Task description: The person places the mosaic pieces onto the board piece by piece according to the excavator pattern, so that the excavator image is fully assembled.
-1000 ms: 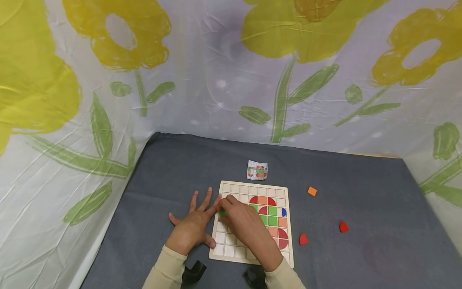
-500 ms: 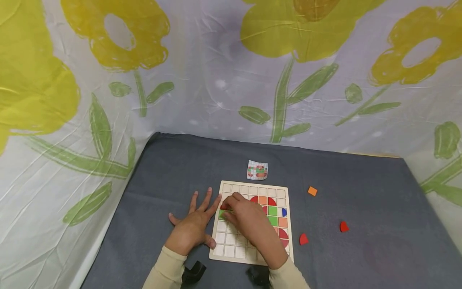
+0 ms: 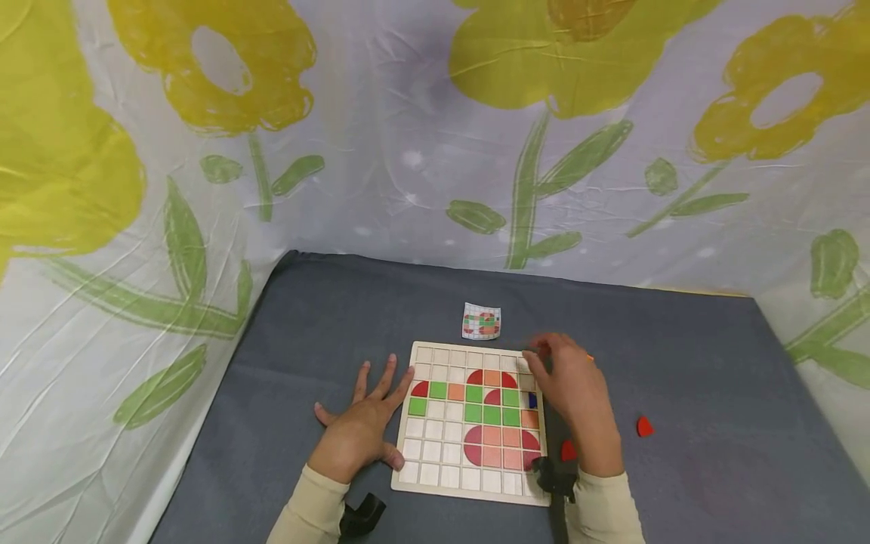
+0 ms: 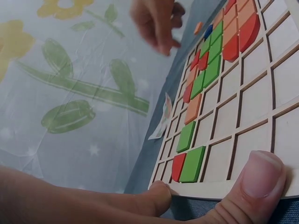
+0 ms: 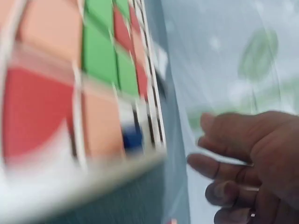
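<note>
A wooden grid board (image 3: 430, 452) lies on the dark cloth, with green, orange and red tiles set in its cells and a blue piece (image 3: 533, 401) near its right side. My left hand (image 3: 360, 434) spreads its fingers at the board's left edge; in the left wrist view its thumb (image 4: 261, 175) presses on the rim. Over the board's upper right edge is my right hand (image 3: 574, 389), fingers loosely bent and nothing between them, as the right wrist view also shows. A red quarter-round tile (image 4: 178, 166) sits in the far-left column, above a green tile (image 3: 418, 406).
A small printed pattern card (image 3: 481, 322) lies behind the board. To the right are two loose red pieces, one (image 3: 568, 451) beside the board and another (image 3: 644, 427) farther out. An orange square (image 3: 590, 357) is mostly hidden behind the right hand. A flowered curtain (image 3: 381, 189) rises behind the table.
My right hand has left the red quarter-round tile in the left column and swung right, past the board's upper right edge. The left hand stays in place.
</note>
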`<control>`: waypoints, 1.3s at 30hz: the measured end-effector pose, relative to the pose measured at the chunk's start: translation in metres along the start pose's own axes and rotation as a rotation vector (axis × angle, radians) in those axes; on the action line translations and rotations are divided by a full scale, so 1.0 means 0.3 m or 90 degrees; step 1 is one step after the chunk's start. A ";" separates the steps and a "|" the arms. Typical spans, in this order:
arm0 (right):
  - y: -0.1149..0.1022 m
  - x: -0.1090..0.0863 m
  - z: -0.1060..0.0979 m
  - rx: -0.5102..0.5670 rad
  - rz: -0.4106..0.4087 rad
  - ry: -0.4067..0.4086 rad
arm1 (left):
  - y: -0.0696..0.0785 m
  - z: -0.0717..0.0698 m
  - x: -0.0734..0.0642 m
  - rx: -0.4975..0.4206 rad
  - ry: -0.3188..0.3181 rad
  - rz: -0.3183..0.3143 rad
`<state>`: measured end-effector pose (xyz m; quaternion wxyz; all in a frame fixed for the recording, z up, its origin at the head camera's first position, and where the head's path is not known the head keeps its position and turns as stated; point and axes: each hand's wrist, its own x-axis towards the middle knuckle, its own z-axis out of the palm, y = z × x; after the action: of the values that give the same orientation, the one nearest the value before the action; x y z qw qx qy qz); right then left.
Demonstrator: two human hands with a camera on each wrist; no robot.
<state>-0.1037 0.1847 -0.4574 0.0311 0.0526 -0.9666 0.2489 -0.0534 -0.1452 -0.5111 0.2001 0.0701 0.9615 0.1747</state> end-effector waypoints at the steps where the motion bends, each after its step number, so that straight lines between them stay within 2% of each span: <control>1: 0.027 -0.001 -0.015 -0.005 0.018 0.002 | 0.000 0.000 0.000 0.000 -0.001 -0.001; 7: 0.146 -0.014 -0.070 -0.031 0.106 0.002 | 0.018 -0.027 -0.015 -0.011 -0.011 -0.004; 10: 0.183 -0.019 -0.074 -0.042 0.126 -0.012 | 0.028 -0.042 -0.025 -0.005 -0.010 -0.003; 14: 0.209 -0.022 -0.074 -0.043 0.144 -0.032 | 0.018 -0.030 -0.018 -0.011 -0.018 -0.010; 18: 0.212 -0.021 -0.072 -0.046 0.152 -0.039 | 0.001 -0.006 -0.001 -0.022 -0.014 -0.013; 26: 0.201 -0.023 -0.059 -0.046 0.130 -0.027 | -0.017 0.022 0.011 -0.018 0.015 -0.005; 31: 0.187 -0.025 -0.056 -0.042 0.119 -0.016 | -0.021 0.023 0.008 -0.018 0.021 -0.001; 39: 0.150 -0.025 -0.051 -0.029 0.121 -0.050 | -0.012 0.012 0.002 -0.022 0.019 0.000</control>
<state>-0.1008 0.2319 -0.4663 -0.0296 -0.0301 -0.9732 0.2262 -0.0527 -0.1472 -0.5157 0.1871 0.0644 0.9612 0.1922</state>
